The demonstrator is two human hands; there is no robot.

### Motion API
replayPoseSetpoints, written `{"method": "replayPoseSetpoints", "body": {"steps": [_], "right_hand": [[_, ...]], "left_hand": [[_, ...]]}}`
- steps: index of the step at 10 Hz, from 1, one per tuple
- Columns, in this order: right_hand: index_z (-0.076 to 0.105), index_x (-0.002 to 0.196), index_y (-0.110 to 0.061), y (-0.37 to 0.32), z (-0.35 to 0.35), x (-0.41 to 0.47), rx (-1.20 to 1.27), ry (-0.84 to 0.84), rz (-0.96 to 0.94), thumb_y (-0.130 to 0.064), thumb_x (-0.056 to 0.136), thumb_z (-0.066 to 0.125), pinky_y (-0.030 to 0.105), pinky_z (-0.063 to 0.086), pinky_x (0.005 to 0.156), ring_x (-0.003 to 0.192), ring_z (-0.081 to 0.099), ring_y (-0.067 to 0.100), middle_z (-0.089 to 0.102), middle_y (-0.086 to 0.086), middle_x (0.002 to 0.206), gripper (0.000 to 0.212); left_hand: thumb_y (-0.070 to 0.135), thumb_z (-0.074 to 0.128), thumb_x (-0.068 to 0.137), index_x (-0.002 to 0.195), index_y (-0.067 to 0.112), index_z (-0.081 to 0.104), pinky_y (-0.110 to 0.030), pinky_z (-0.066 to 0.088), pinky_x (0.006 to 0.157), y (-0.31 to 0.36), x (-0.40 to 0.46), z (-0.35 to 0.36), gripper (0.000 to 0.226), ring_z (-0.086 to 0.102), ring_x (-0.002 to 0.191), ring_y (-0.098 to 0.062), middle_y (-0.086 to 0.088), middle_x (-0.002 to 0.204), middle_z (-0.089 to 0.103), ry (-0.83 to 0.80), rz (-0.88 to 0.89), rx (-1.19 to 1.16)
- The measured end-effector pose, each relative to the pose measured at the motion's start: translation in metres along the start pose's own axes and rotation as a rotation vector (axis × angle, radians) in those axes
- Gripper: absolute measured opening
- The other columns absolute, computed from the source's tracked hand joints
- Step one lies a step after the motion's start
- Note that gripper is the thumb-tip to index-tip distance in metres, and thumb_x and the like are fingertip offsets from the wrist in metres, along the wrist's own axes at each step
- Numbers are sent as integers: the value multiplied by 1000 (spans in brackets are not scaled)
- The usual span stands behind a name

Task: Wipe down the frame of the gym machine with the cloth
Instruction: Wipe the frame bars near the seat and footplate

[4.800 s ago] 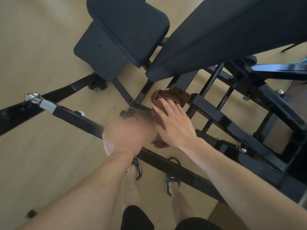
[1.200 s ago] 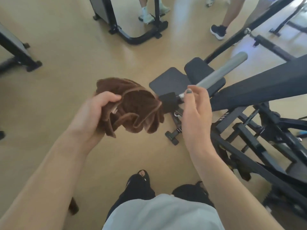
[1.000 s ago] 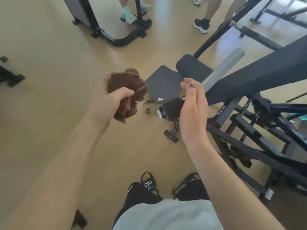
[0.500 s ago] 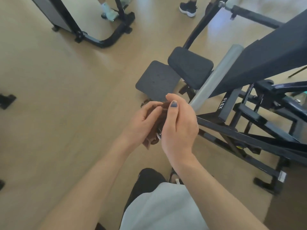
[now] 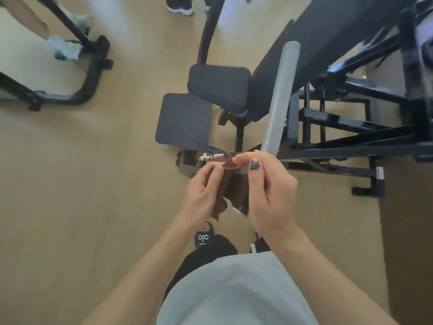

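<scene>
The brown cloth [image 5: 230, 184] hangs bunched between both hands at chest height. My left hand [image 5: 203, 194] holds its left side with curled fingers. My right hand [image 5: 267, 191] pinches its top edge between thumb and fingers. The black gym machine frame [image 5: 339, 146] stands ahead and to the right, with a grey padded bar [image 5: 280, 99] slanting down toward my hands and black seat pads [image 5: 219, 86] beyond. The cloth touches no part of the frame that I can see.
A second black machine base [image 5: 86, 73] curves across the floor at upper left. Other people's legs and shoes [image 5: 179, 5] show along the top edge. My own sandalled feet [image 5: 203, 238] stand on tan wooden floor below the hands.
The cloth left the frame and went up in my left hand alone; now both hands hold it together in front of me. My view has tilted further down.
</scene>
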State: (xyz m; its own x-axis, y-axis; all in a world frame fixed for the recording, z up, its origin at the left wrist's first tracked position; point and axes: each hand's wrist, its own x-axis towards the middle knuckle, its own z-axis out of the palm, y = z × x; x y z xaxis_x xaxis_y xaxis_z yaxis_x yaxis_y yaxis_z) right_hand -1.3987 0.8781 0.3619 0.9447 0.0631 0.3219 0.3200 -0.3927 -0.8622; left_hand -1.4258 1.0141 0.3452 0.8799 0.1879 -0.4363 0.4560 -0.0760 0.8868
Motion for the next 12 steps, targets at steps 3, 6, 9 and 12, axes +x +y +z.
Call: {"method": "replayPoseSetpoints", "body": {"steps": [3,6,9,12], "right_hand": [[70,105,-9,-20,8,-3,-388,74,32,-20,107,42,34,56,85,90,65,15,70,-3,96,30],[74,94,-7,-49,57,-27,-772,120,-20,-15,100,50,47,35,114,91,68,28,73,7,88,26],[75,90,3,-41,62,-27,-677,185,-114,-7,81,60,48,45,100,83,70,35,73,14,83,19],[76,92,-13,-44,63,-19,-894,347,-66,-21,100,55,38,54,92,78,69,23,74,2,80,23]], "left_hand": [[37,43,109,110,23,60,-42,56,52,-18,19,-20,22,60,61,-21,-5,83,63,-203,56,50],[51,54,96,94,37,65,-41,54,87,-34,26,-25,18,63,95,-17,7,99,69,-141,53,87],[17,48,107,119,17,60,-2,43,73,-66,41,-21,16,57,85,21,25,94,54,-75,169,249],[41,41,109,109,21,57,-24,57,55,-73,68,-43,25,64,67,-13,-11,101,64,-171,-29,61]]}}
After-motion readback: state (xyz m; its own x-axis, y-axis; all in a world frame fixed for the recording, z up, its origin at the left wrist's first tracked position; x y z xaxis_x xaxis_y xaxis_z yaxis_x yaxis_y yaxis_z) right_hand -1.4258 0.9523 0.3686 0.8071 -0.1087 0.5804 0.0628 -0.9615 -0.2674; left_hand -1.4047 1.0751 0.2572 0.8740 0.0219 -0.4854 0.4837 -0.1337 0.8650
